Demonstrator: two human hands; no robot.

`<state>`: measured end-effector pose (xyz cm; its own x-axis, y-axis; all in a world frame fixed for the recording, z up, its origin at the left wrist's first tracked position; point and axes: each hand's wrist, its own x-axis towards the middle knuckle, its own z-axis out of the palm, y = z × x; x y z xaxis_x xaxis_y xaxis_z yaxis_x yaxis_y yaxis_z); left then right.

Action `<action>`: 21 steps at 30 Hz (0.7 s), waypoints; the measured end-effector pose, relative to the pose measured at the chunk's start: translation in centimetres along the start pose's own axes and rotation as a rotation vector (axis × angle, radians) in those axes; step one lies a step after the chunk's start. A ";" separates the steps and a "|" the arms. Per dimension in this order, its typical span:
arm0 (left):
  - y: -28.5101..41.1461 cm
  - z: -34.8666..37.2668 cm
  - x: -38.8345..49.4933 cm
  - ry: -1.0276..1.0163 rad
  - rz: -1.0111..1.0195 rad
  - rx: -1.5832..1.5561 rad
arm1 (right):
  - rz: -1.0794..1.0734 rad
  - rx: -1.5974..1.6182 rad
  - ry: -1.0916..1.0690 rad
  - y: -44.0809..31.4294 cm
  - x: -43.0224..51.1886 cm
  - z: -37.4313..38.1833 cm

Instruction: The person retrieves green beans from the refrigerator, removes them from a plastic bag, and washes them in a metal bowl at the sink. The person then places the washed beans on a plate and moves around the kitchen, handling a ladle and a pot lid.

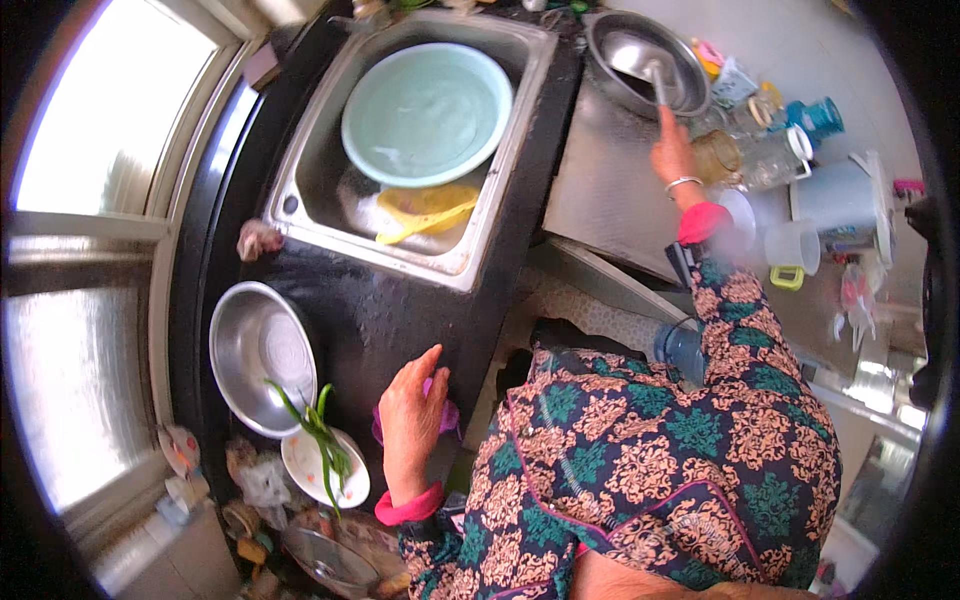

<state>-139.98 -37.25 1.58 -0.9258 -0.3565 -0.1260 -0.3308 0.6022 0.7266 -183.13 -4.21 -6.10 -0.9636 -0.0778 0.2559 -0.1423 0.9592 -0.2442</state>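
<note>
My right hand (673, 154) grips the handle of a metal ladle (635, 56), whose bowl rests inside a large stainless steel basin (694, 64) at the top right. My left hand (412, 412) hovers over or rests by the edge of the black counter (375, 322), fingers slightly apart, beside a purple thing (451, 420) partly hidden behind it. To its left a white plate (300, 469) carries long green peppers or similar green vegetables (326, 442), whose tips reach over the rim of an empty steel bowl (221, 360).
A pale green basin (352, 142) of water sits in the steel sink (469, 274), above a yellow cloth or glove (427, 210). Jars (716, 156) and a clear jug (772, 159) line the wall at right. An open door or drawer (622, 277) juts below the right worktop.
</note>
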 end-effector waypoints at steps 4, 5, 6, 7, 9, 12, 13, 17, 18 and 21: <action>-0.6 0.6 -0.6 0.008 -0.033 -0.042 | -0.154 0.115 0.174 0.1 -1.3 -1.6; -0.8 0.9 -0.8 -0.014 -0.069 -0.046 | -0.150 0.127 0.182 0.0 -1.7 -2.1; -1.0 1.1 -0.9 -0.014 -0.080 -0.039 | -0.181 0.133 0.184 0.0 -1.9 -2.8; -1.2 1.3 -1.1 0.018 -0.053 -0.033 | -0.184 0.139 0.204 -0.1 -2.1 -3.3; -1.6 1.6 -1.2 0.039 -0.040 -0.007 | -0.259 0.169 0.275 -0.4 -1.9 -4.7; -2.2 1.8 -1.5 0.066 -0.036 -0.013 | -0.258 0.297 0.350 -1.6 -1.7 -7.3; -2.4 1.8 -1.7 0.077 -0.066 0.004 | -0.204 0.368 0.356 -2.4 -1.8 -8.1; -3.1 2.3 -2.4 0.113 -0.105 0.008 | 0.100 1.200 0.002 -6.4 -3.7 -11.1; -3.2 2.4 -2.6 0.125 -0.109 -0.005 | -0.005 1.379 -0.094 -7.7 -4.6 -11.1; -3.4 2.9 -3.1 0.062 -0.232 -0.039 | 0.168 1.276 -0.423 -11.2 -5.9 -9.7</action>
<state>-136.48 -36.08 -2.45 -0.8123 -0.5262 -0.2516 -0.5249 0.4714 0.7087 -173.65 -11.90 4.21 -0.9524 -0.2842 -0.1106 0.0960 0.0650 -0.9933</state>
